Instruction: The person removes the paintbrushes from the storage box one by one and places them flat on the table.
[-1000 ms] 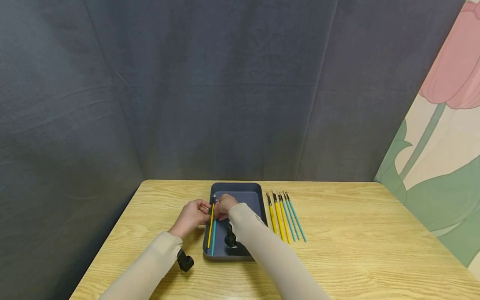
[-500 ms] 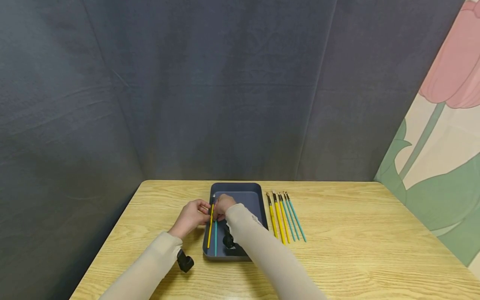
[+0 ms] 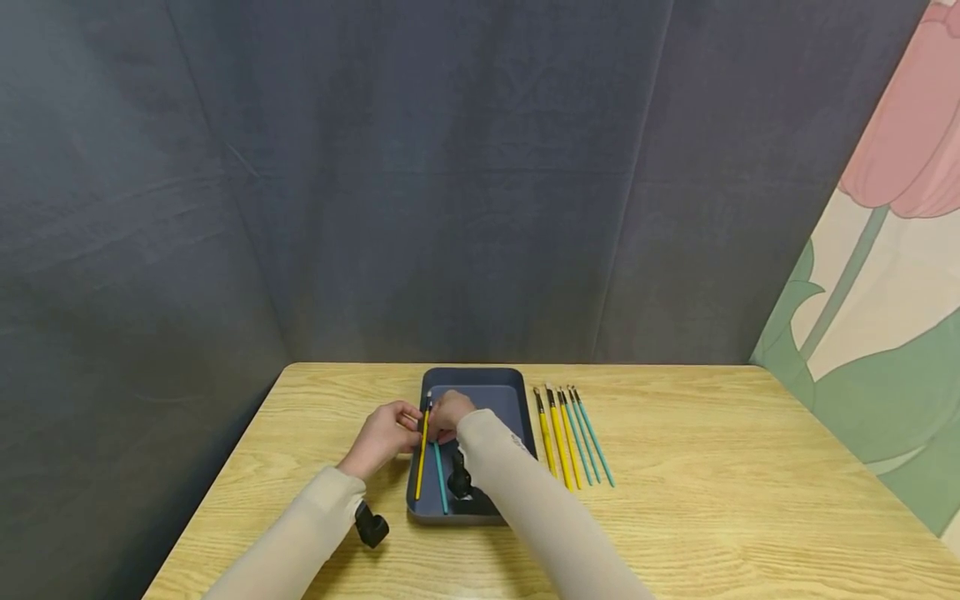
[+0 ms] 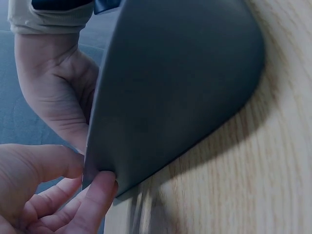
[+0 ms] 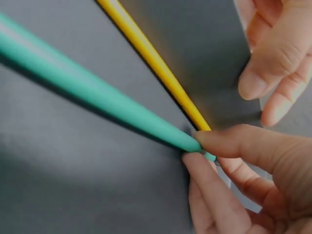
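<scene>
A dark grey tray [image 3: 498, 402] lies on the wooden table. Inside, along its left side, a yellow paintbrush [image 3: 422, 458] lies lengthwise, and to its right is a teal paintbrush [image 3: 441, 483], slanting away from it at the near end. My right hand [image 3: 452, 411] pinches the teal brush between thumb and fingers, as the right wrist view shows on its teal handle [image 5: 97, 92]. My left hand [image 3: 386, 437] holds the tray's left rim. In the left wrist view, its fingers [image 4: 100, 195] press the tray's outer wall [image 4: 170, 73]. Brush parts under my right hand are hidden.
Right of the tray, several paintbrushes [image 3: 561, 437] with yellow and teal handles lie side by side on the table [image 3: 712, 467]. A dark curtain [image 3: 465, 183] hangs behind the table, and a tulip-patterned cloth [image 3: 885, 333] hangs at the right.
The near end of the teal brush has swung right, away from the yellow brush, in my right hand. My left hand stays at the tray's rim.
</scene>
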{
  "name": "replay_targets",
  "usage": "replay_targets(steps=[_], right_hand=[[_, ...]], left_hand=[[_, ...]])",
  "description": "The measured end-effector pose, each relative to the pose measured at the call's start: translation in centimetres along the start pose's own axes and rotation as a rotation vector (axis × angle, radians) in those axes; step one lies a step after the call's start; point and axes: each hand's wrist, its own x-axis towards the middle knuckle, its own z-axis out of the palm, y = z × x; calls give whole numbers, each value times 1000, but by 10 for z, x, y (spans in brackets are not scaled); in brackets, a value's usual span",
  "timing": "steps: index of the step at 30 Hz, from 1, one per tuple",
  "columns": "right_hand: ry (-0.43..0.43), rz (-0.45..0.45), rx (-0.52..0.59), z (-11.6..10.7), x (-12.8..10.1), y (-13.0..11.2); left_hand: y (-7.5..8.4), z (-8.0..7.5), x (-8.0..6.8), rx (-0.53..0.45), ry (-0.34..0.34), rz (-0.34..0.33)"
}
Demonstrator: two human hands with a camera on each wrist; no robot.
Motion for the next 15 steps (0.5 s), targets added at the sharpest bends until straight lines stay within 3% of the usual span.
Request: replay_targets(steps=[7, 11, 15], right_hand=[[-64, 32, 176, -5, 0, 5], [-102, 26, 216, -8, 11, 11], [-97, 13, 229, -14, 9, 9]], left_hand=[[0, 1, 1, 1, -7, -14], [1, 0, 1, 1, -11, -24], [1, -2, 1, 6, -9, -16]])
